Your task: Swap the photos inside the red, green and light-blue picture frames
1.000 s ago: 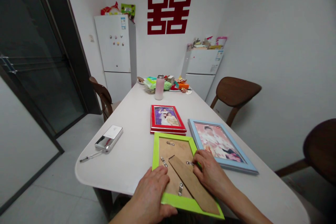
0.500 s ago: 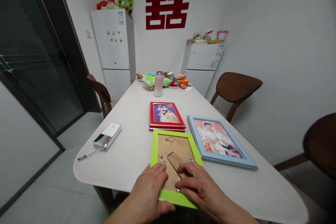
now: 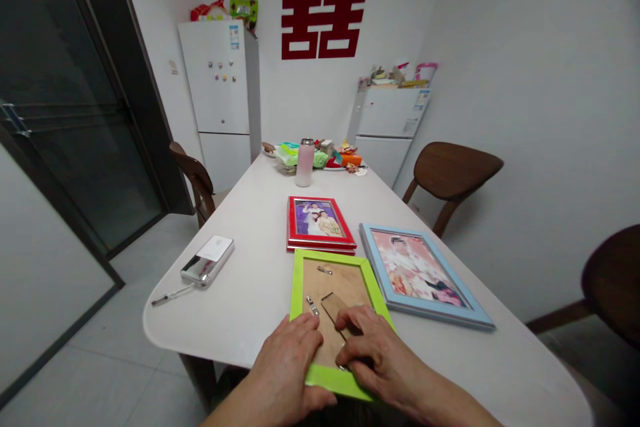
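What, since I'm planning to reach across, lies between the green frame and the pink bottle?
In the head view, a red-framed photo lies between the green frame and the pink bottle, nearer the green frame.

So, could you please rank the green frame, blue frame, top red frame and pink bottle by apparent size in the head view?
1. Green frame and blue frame: order unsure; left hand and right hand partly cover the former
2. Top red frame
3. Pink bottle

I've got a pink bottle [image 3: 305,167] by a colourful pile [image 3: 287,156] up the far end, a shiny gadget [image 3: 207,261] off to my left, white fridges [image 3: 215,97] behind, and a huge red sign [image 3: 323,16] on the wall [image 3: 283,103].
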Demonstrator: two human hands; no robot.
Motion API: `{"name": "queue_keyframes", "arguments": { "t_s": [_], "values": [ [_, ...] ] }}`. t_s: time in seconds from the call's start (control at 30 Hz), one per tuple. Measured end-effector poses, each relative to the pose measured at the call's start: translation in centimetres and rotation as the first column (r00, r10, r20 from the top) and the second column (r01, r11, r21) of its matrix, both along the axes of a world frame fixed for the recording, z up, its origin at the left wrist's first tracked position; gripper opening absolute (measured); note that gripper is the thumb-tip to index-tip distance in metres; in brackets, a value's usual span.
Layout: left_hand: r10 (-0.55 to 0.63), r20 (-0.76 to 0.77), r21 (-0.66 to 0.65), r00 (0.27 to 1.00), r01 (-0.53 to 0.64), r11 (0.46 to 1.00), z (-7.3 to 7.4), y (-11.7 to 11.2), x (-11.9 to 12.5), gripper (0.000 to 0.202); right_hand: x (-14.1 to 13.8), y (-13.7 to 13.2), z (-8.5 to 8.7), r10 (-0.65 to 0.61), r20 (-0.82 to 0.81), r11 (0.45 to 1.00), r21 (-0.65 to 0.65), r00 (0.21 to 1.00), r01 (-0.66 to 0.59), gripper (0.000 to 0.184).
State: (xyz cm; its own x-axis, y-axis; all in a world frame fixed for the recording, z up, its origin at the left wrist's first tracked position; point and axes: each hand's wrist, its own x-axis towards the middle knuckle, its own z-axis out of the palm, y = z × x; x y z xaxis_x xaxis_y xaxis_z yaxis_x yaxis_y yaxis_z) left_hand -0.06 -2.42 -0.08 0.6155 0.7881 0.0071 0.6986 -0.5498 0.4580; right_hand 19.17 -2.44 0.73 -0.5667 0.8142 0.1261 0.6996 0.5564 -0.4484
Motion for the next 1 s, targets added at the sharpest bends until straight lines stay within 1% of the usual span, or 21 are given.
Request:
{"name": "queue_keyframes", "arguments": {
  "t_s": [0.1, 0.2, 0.27, 0.33, 0.47, 0.63, 0.77, 0.87, 0.93, 1.0],
  "values": [
    [0.003, 0.033, 0.017, 0.999, -0.003, 1.0, -0.3, 0.0, -0.1, 0.063, -0.6, 0.6, 0.3, -0.057, -0.05, 0.998, -0.017, 0.997, 0.056, 0.022],
    [0.008, 0.075, 0.048, 0.997, -0.012, 0.999, -0.7, 0.0, -0.1, 0.062, -1.8, 2.0, 0.1, -0.177, -0.102, 0.984, 0.003, 0.979, 0.178, 0.02],
    [0.006, 0.099, 0.066, 0.995, -0.012, 0.998, -0.8, 0.1, -0.1, 0.061, -2.8, 3.1, -0.3, -0.245, -0.078, 0.968, 0.037, 0.966, 0.248, 0.021],
    [-0.001, 0.119, 0.078, 0.993, -0.008, 0.997, -0.9, 0.1, -0.1, 0.06, -3.8, 4.1, -0.7, -0.275, -0.025, 0.958, 0.074, 0.961, 0.276, 0.02],
    [-0.022, 0.159, 0.093, 0.987, 0.007, 0.996, -0.8, 0.1, 0.1, 0.061, -4.8, 5.0, -0.9, -0.262, 0.036, 0.96, 0.106, 0.964, 0.257, 0.021],
    [-0.022, 0.165, 0.094, 0.986, 0.007, 0.996, -0.8, 0.2, 0.1, 0.063, -4.9, 4.9, -0.5, -0.169, 0.06, 0.984, 0.074, 0.984, 0.165, 0.021],
    [-0.032, 0.145, 0.087, 0.989, 0.02, 0.996, -0.9, 0.3, 0.0, 0.064, -4.8, 5.3, -0.3, -0.166, 0.07, 0.985, 0.061, 0.984, 0.162, 0.02],
    [-0.015, 0.123, 0.07, 0.992, 0.006, 0.998, -0.9, 0.2, -0.1, 0.064, -4.0, 6.6, -0.4, -0.271, 0.023, 0.959, 0.097, 0.962, 0.268, 0.017],
    [-0.018, 0.111, 0.064, 0.994, 0.011, 0.998, -0.8, 0.2, -0.1, 0.064, -3.4, 7.8, -0.6, -0.373, 0.003, 0.92, 0.129, 0.928, 0.37, 0.019],
    [-0.029, 0.101, 0.068, 0.994, 0.023, 0.997, -0.7, 0.2, -0.1, 0.063, -2.8, 9.2, -0.9, -0.441, 0.004, 0.889, 0.144, 0.898, 0.436, 0.021]
  ]
}}
